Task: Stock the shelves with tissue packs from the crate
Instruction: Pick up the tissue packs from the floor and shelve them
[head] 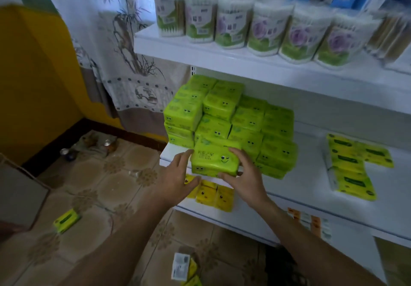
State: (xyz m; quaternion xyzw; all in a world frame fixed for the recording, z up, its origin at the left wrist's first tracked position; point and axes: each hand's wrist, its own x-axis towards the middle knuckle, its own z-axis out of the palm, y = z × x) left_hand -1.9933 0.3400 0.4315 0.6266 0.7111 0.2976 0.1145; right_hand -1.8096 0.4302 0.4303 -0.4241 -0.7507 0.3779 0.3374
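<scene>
Green pack (214, 160) with a winking face sits at the front edge of the middle shelf (311, 174), centre of the frame, right in front of the big green stack (233, 116). So the right grip (242, 174) is wrapped on its right end, fingers curled over the top and thumb on the lower front, properly holding it. The left grip (178, 176) is slack, fingers pretty much straight and just touching the pack's left side, thumb hanging below the shelf edge.

That stack goes several layers high, tallest on the left. Further right on the same shelf a few flat packs (353, 165) lie well apart from it. Some yellow packs (213, 194) peek out on the shelf below, just under the grips. Top of the frame, the upper shelf has a row of swab tubs (266, 32). One small pack (66, 220) lies on the tiled floor (106, 185), lower left, plus a couple more at bottom centre.
</scene>
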